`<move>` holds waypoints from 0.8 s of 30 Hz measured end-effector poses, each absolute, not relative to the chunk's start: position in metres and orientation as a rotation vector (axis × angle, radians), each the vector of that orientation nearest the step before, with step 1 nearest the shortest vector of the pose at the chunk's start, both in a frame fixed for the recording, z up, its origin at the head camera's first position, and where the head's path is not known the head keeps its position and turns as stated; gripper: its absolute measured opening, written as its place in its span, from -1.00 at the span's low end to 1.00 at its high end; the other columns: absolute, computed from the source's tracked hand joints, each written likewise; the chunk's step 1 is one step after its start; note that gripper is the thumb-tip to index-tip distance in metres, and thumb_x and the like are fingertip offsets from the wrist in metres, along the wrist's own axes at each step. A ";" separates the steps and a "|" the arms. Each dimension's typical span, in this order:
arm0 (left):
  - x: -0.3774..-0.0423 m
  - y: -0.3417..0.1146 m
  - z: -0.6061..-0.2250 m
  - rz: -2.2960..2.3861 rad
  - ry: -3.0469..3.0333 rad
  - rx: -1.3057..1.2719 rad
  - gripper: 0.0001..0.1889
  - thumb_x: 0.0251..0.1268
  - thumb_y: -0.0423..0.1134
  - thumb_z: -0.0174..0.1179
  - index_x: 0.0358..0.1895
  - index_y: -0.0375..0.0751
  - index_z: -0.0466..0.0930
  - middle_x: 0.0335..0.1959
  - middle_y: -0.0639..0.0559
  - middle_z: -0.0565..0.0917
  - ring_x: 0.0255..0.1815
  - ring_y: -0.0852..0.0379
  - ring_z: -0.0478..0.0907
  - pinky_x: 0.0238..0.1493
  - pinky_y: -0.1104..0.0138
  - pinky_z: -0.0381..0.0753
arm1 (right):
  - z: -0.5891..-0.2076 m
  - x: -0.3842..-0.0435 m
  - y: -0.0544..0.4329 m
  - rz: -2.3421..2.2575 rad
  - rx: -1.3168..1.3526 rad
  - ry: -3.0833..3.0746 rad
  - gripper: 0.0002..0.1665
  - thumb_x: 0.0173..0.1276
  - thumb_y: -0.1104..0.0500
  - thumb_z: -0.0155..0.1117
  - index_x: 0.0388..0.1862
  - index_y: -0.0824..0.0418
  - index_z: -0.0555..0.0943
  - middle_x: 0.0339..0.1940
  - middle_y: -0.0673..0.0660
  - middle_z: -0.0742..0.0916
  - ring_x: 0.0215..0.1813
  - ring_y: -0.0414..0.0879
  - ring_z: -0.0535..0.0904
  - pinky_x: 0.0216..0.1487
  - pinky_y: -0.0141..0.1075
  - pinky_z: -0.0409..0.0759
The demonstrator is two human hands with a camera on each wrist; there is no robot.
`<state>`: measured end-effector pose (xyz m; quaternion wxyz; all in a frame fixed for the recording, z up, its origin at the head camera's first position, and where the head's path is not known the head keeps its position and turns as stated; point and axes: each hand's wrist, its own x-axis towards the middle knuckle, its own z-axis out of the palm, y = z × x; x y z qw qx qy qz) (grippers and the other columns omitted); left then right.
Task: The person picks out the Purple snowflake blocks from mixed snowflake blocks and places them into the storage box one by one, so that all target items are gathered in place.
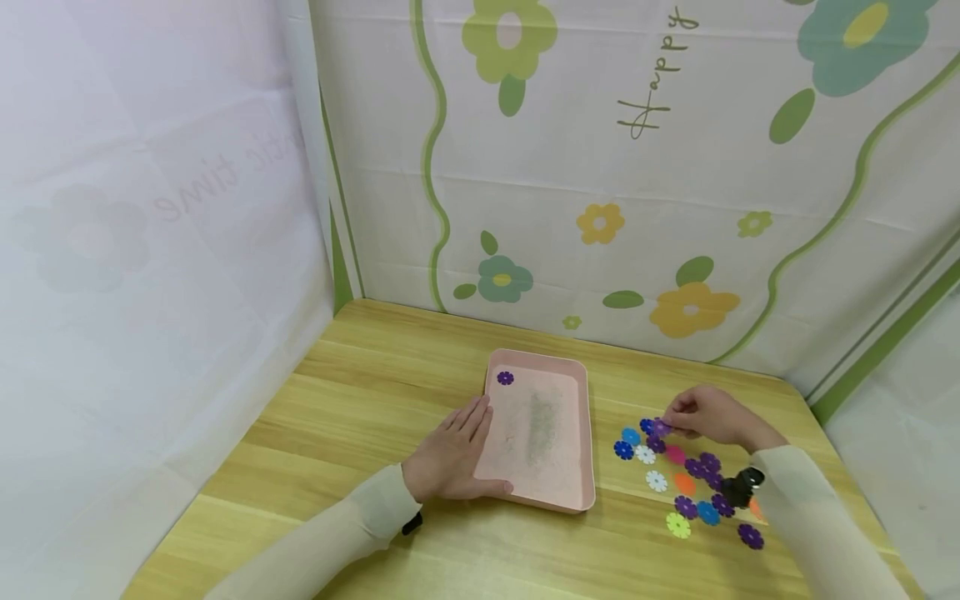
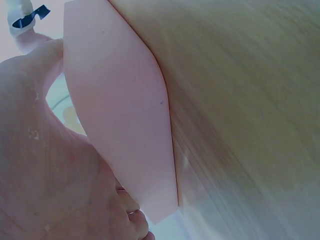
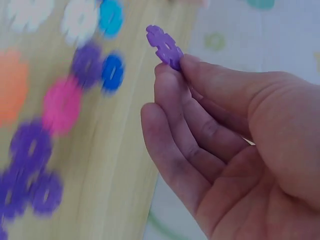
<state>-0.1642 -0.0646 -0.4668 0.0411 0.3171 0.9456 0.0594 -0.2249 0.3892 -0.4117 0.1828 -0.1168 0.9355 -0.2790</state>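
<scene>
A purple snowflake disc point(image 3: 165, 47) is pinched between the thumb and index finger of my right hand point(image 1: 712, 414). In the head view, that hand is above the far end of the scattered discs. My left hand point(image 1: 453, 454) rests against the near left corner of a shallow pink tray point(image 1: 590, 467), its fingers straight along the left side and the thumb over the near rim. The tray's outer wall point(image 2: 120, 110) fills the middle of the left wrist view. Inside the tray, one dark purple disc point(image 1: 506, 378) lies near the far left corner.
Right of the tray, several loose discs lie on the wooden table point(image 1: 315, 408): purple, blue, white, a pink disc point(image 1: 676, 454), orange, and a yellow-green disc point(image 1: 678, 525). A flowered white cloth point(image 1: 540, 183) hangs behind the table, with more cloth at both sides.
</scene>
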 end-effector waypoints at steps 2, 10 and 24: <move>-0.164 -0.065 -0.467 0.188 2.895 0.973 0.23 0.32 0.62 -0.02 0.66 -0.43 0.07 0.74 -0.33 0.06 0.77 -0.20 0.05 0.69 -0.01 0.27 | -0.410 -0.229 0.373 -0.820 -0.361 2.608 -0.78 0.61 0.17 0.26 -0.15 0.29 0.76 -0.32 0.18 0.79 -0.29 -0.06 0.69 -0.17 -0.20 0.81; -0.164 -0.065 -0.467 0.183 2.893 0.962 0.24 0.31 0.63 -0.02 0.67 -0.43 0.06 0.74 -0.32 0.04 0.77 -0.20 0.05 0.69 -0.01 0.26 | -0.402 -0.247 0.311 -0.875 -0.468 2.536 -0.79 0.61 0.25 0.23 -0.15 0.31 0.77 -0.28 0.28 0.82 -0.26 0.04 0.74 -0.11 -0.07 0.84; -0.163 -0.065 -0.466 0.161 2.879 0.944 0.24 0.32 0.64 -0.05 0.68 -0.40 0.04 0.76 -0.29 0.01 0.78 -0.18 0.02 0.71 0.00 0.23 | -0.413 -0.278 0.227 -0.829 -0.561 2.569 -0.80 0.56 0.23 0.30 -0.24 0.25 0.80 -0.37 0.23 0.82 -0.38 -0.12 0.65 -0.28 -0.31 0.70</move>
